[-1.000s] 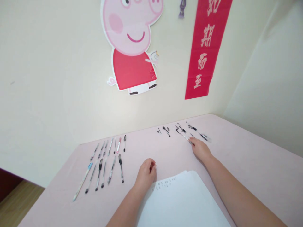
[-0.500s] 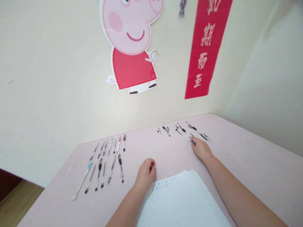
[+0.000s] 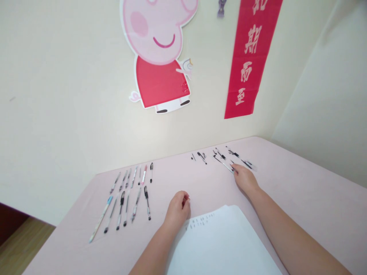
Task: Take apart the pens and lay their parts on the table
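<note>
Pink counter (image 3: 312, 198). White paper (image 3: 220, 244) on near part, small writing near top edge. Right arm (image 3: 286, 225) stretched forward past paper; right hand (image 3: 246, 178) low over counter, fingertips at near end of slim pale pen (image 3: 225, 164), gripping or only touching: can't tell. Left hand (image 3: 178, 208) loosely clenched, resting by paper's upper-left corner. Pens (image 3: 120, 210) in two rows, left.
</note>
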`<state>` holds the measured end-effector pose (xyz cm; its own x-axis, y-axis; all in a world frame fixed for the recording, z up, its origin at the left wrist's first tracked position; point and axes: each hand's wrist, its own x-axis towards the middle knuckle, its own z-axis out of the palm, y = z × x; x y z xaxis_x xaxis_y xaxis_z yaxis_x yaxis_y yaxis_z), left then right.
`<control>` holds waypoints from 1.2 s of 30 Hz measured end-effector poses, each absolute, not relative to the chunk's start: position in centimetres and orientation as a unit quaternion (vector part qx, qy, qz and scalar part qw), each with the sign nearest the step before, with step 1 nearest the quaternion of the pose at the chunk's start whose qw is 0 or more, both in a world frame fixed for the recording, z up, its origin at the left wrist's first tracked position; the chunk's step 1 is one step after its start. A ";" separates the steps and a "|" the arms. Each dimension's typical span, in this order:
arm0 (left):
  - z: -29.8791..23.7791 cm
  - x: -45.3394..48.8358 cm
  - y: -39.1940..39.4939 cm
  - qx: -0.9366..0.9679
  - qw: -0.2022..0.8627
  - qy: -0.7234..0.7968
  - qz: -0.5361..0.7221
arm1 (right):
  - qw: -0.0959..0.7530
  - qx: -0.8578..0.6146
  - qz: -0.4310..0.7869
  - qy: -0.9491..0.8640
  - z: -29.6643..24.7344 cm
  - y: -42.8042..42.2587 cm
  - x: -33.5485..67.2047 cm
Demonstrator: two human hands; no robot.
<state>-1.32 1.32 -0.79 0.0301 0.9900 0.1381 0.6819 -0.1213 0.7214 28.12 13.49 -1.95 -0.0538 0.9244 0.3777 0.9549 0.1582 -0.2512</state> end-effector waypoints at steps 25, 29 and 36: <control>-1.0 -1.4 1.3 0.677 0.240 0.615 0.327 | 0.117 -0.687 -0.091 -0.711 -0.1 12.2 27.6; -0.8 -1.3 1.2 0.677 0.240 0.614 0.327 | 0.120 -0.687 -0.089 -0.711 -0.3 12.3 27.7; -1.1 -1.4 1.3 0.678 0.239 0.614 0.325 | 0.133 -0.684 -0.091 -0.711 -0.7 12.5 27.8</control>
